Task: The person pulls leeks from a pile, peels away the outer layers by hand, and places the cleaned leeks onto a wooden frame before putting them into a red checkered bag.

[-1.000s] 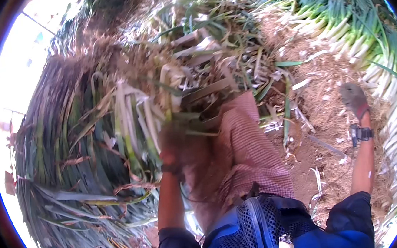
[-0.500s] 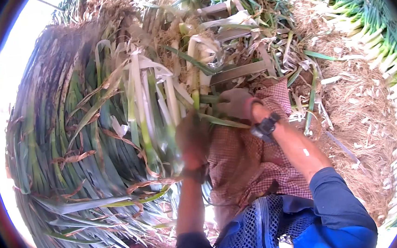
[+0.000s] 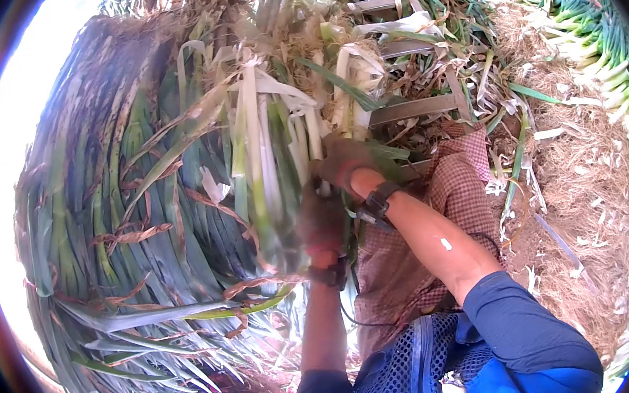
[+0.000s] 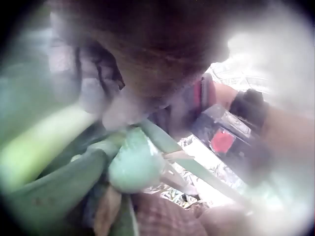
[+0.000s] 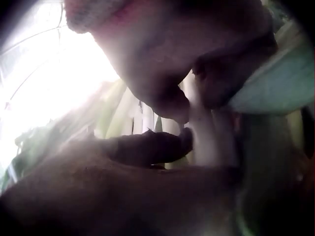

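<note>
Both gloved hands meet at a bunch of leeks in the head view. The left hand (image 3: 322,222), blurred, has its fingers round a leek stalk (image 4: 44,142). Just above it the right hand (image 3: 349,166) pinches a stalk (image 5: 202,130) between thumb and fingers, close to the left hand. Loose leeks (image 3: 253,135) with pale stems and peeling outer leaves lie to the left of the hands. Dry roots and a torn white sheath (image 3: 363,63) stand above them. Part of the fingers is dark in the right wrist view.
A large pile of leeks (image 3: 107,190) fills the left side. Crate slats (image 3: 415,109) show among leaf scraps. Checked cloth (image 3: 436,238) covers the person's lap. Root trimmings (image 3: 573,191) cover the ground at the right, beside a row of cleaned leeks (image 3: 620,91).
The right hand has come from the root trimmings at the right over to the leeks beside the left hand, and now grips there. The view has shifted, and the left hand stays at the leeks.
</note>
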The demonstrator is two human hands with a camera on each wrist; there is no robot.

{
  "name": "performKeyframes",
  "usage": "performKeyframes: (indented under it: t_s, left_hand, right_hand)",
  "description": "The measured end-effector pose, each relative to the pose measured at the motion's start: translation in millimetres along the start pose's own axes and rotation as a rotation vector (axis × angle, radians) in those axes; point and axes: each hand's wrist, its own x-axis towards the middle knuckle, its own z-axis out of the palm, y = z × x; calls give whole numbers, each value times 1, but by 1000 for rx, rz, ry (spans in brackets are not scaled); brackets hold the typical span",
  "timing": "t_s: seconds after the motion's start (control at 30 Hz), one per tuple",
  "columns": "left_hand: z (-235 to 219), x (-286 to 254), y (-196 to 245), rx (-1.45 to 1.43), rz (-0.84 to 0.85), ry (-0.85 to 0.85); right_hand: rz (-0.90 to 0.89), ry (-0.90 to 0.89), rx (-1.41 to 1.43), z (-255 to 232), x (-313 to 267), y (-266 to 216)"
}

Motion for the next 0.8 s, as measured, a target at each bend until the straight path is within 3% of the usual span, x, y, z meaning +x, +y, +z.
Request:
performKeyframes:
  t_s: [0.03,0.13,0.17,0.23,0.27,0.33,0.37,0.43,0.47,0.5,0.53,0.7,0.8]
  left_hand:
    - [-6,-2,0,-1,0,6]
    - [-39,-22,7,-448,-23,-329]
    - [-49,-26,8,-451,-25,-328]
    - [-61,-31,3,-729,-176,-376]
    - [-55,-31,-8,-734,-53,-224]
    - [-56,-23,-22,-747,-45,-131]
    - [-60,-19,-27,-760,-34,-38]
    - [-66,-12,-36,-741,-43,24]
    - [-68,-8,-40,-545,127,209]
    - [-71,-2,-45,-342,292,389]
    - [-84,2,-41,-174,309,421]
    - [-95,30,-44,18,295,326]
    - [-95,31,-53,240,237,349]
  right_hand:
    - [43,-16,2,-2,1,3]
    - [12,-5,162,-14,-14,21]
    - [-17,-5,221,-17,-21,27]
    - [-67,58,210,-9,-28,44]
    - [-144,18,279,-11,-34,48]
    - [-287,-2,468,-4,-42,51]
    - [-294,-5,468,0,-43,52]
    - [-177,-106,776,4,-48,48]
    - [-134,-139,879,5,-51,44]
    - [-229,-136,833,5,-52,40]
    - [-317,-135,788,7,-54,35]
    - [-127,-127,743,26,-36,26]
    - [-129,-311,1228,22,-59,16]
